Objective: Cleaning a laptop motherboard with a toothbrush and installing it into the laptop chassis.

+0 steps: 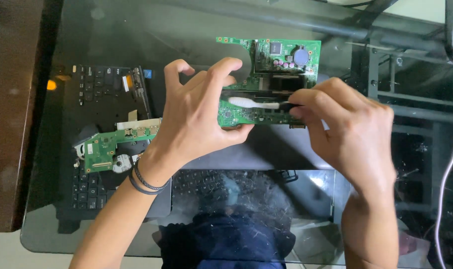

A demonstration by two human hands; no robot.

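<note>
Between my right hand's (pixel 353 132) fingertips (pixel 302 110) I have the dark handle of a small brush (pixel 256 103) pinched tight, its white bristled head lying across the green motherboard (pixel 271 82) just above the board's lower edge. My left hand (pixel 199 112) steadies that board: the thumb presses its lower left corner from below, the index and middle fingers curl loosely over the top, half open, more a brace than a clamp. The board sits raised near the middle of the glass table (pixel 47 234), over a dark laptop base (pixel 266 149). Off to the left, well apart from my hands, a smaller green circuit board (pixel 118 144) lies on a black keyboard panel (pixel 107 94), beside a small fan.

I judge the chief risk is the board slipping, since only the left thumb and fingertips hold it; a harder stroke of the brush could tip it toward the glass. The bristles could also snag the small upright parts near the blue round component (pixel 301 56) and bend them. Bare fingers on the traces may leave grease or static.
</note>
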